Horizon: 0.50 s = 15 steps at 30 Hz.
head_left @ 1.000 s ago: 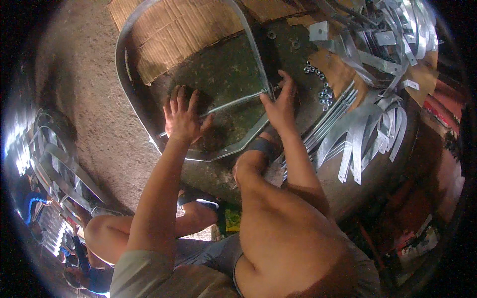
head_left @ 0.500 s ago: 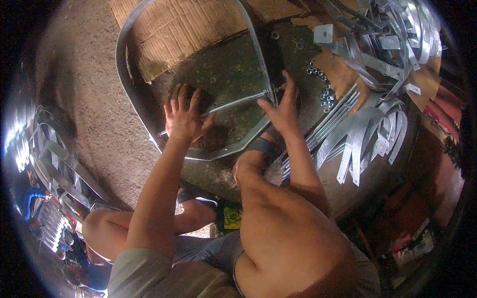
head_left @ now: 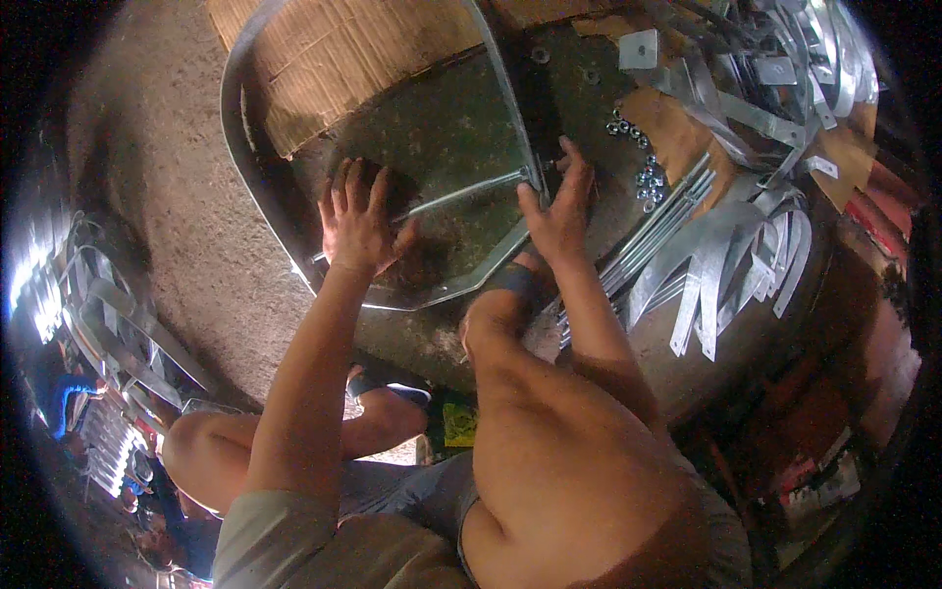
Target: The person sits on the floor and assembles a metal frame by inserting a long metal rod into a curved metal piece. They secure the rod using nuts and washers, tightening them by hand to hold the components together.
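Note:
A large bent flat metal band (head_left: 503, 83) forms a loop on the floor, with a thin metal rod (head_left: 461, 194) running across it. My left hand (head_left: 358, 218) lies over the rod's left part, fingers spread, palm side hidden. Under that hand the rod passes out of sight and its end shows again at the band's left side. My right hand (head_left: 564, 211) straddles the band's right side where the rod goes through. Its thumb is at the inner edge, and its index finger stretches out beyond the rod's tip, with a gap between them.
Cardboard (head_left: 324, 69) lies partly inside the loop. Small nuts (head_left: 648, 182), a bundle of metal rods (head_left: 653, 245), and piles of curved flat strips (head_left: 726, 255) are at the right. More bent strips (head_left: 123, 324) lie at the far left. My foot (head_left: 491, 319) rests beside the loop.
My right thumb has moved slightly right, closer to the band. My left hand keeps nearly the same place over the rod. The whole view has shifted a little.

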### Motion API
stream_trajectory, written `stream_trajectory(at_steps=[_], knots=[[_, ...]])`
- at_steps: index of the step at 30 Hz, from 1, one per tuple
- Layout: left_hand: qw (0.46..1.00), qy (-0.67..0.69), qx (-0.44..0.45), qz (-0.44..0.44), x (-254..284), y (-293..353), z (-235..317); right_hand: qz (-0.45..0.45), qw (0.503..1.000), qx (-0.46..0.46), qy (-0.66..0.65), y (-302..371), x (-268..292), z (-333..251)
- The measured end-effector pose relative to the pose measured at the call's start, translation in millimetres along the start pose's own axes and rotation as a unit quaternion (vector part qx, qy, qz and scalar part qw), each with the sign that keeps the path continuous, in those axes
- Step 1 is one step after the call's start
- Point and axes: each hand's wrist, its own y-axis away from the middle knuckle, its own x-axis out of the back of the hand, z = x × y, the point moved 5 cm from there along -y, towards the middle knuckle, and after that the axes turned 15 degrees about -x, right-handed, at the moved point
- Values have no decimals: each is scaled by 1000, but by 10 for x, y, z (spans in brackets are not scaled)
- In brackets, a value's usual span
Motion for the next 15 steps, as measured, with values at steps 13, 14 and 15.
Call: stream_trajectory(at_steps=[13, 14, 15], knots=[[1000, 0, -5, 4, -6, 10, -22, -23, 996, -77, 27, 20, 4, 50], [1000, -2, -1, 0, -24, 23, -17, -19, 996, -80, 31, 69, 25, 18], [1000, -4, 3, -5, -28, 11, -18, -11, 997, -74, 26, 66, 27, -22]])
